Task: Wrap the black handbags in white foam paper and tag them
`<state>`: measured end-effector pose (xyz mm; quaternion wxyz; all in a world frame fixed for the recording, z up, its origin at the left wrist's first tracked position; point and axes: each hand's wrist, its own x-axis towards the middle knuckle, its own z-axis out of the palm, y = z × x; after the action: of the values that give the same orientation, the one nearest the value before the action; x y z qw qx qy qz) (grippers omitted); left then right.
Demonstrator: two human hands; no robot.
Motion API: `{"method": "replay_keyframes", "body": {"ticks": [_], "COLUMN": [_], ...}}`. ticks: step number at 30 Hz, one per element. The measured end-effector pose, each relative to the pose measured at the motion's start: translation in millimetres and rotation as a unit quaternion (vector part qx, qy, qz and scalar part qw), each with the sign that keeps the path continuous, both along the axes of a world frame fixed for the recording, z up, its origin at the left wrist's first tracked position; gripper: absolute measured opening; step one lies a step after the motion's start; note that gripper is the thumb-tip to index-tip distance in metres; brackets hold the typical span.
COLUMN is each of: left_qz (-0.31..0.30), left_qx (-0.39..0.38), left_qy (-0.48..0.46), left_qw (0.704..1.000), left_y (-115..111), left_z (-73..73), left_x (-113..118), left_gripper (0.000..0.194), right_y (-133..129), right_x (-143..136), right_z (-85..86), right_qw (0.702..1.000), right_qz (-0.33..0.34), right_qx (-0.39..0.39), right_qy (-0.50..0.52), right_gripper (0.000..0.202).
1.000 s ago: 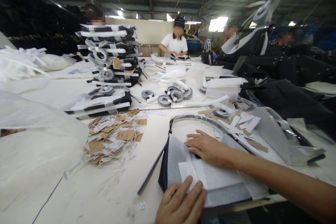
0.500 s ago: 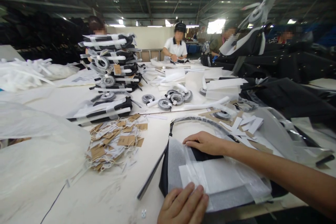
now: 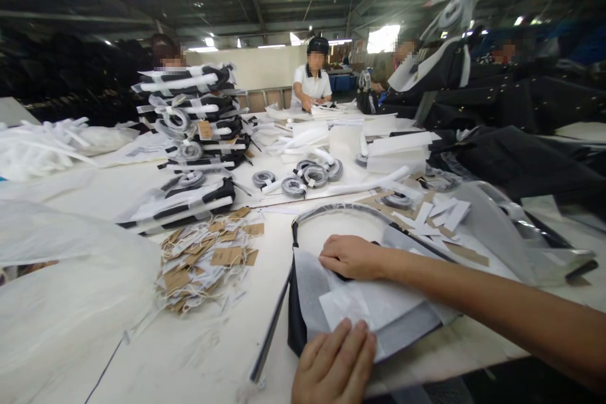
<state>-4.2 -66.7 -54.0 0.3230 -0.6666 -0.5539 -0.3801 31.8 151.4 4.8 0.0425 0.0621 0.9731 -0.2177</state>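
A black handbag (image 3: 296,322) lies on the table in front of me, covered by pale grey wrapping paper (image 3: 307,278). Its handle (image 3: 345,207), wrapped in clear film, arches away from me. My left hand (image 3: 334,363) rests on the near lower part of the bag, fingers stretched out over a whitish translucent sheet (image 3: 350,306). Near the bag's upper edge, my right hand (image 3: 353,257) has its fingers bent and closed on the bag; the palm side is hidden. A dark strap (image 3: 272,328) hangs off the left side of the bag.
Brown and white tags with strings (image 3: 203,265) lie heaped to the left, before a tall stack of wrapped bags (image 3: 194,132). Coiled straps (image 3: 312,173) sit beyond. A large plastic bag (image 3: 71,284) fills the left. A co-worker (image 3: 312,82) works across the table.
My right hand has shifted slightly left along the bag's top. Wrapping paper now shows above my right forearm, and the film at the lower right no longer shows. The view has moved slightly.
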Motion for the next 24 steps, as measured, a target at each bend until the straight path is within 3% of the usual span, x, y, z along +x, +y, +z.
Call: {"method": "replay_keyframes", "body": {"ticks": [3,5,8,10,13,16,20,24], "left_qz": [0.005,-0.001,-0.013,-0.018,-0.018,-0.021,-0.022,-0.022], "left_qx": [0.0,-0.031,-0.076,-0.099,-0.125,-0.136,-0.133,-0.132], "left_qy": [-0.043,-0.051,-0.043,-0.04,-0.042,-0.042,-0.042,-0.031], "left_qw": [0.999,0.998,0.996,0.994,0.991,0.99,0.99,0.991], "left_y": [-0.5,-3.6,-9.7,-13.0,-15.7,-16.5,-16.4,-15.9], "left_z": [-6.7,-6.2,1.1,5.2,6.0,3.7,2.8,3.6], "left_x": [5.6,6.7,4.4,2.4,1.2,2.0,3.2,3.0], "left_gripper": [0.038,0.04,0.039,0.038,0.038,0.036,0.035,0.034], "right_y": [-8.9,-14.8,-31.1,-49.3,-80.2,-99.9,-104.0,-109.1], "right_x": [8.2,29.2,87.3,135.5,196.5,223.7,215.5,193.3], "right_z": [9.1,21.6,38.0,37.9,14.1,-27.2,-67.8,-69.9], "right_qw": [0.998,0.989,0.955,0.945,0.943,0.952,0.944,0.929], "right_qz": [-0.003,-0.03,-0.049,0.0,0.049,0.073,0.03,0.05], "right_qx": [0.035,0.055,0.07,0.08,0.153,0.226,0.245,0.202], "right_qy": [0.051,0.13,0.284,0.318,0.29,0.192,0.219,0.306], "right_gripper": [0.027,0.027,0.027,0.025,0.036,0.043,0.047,0.034]}}
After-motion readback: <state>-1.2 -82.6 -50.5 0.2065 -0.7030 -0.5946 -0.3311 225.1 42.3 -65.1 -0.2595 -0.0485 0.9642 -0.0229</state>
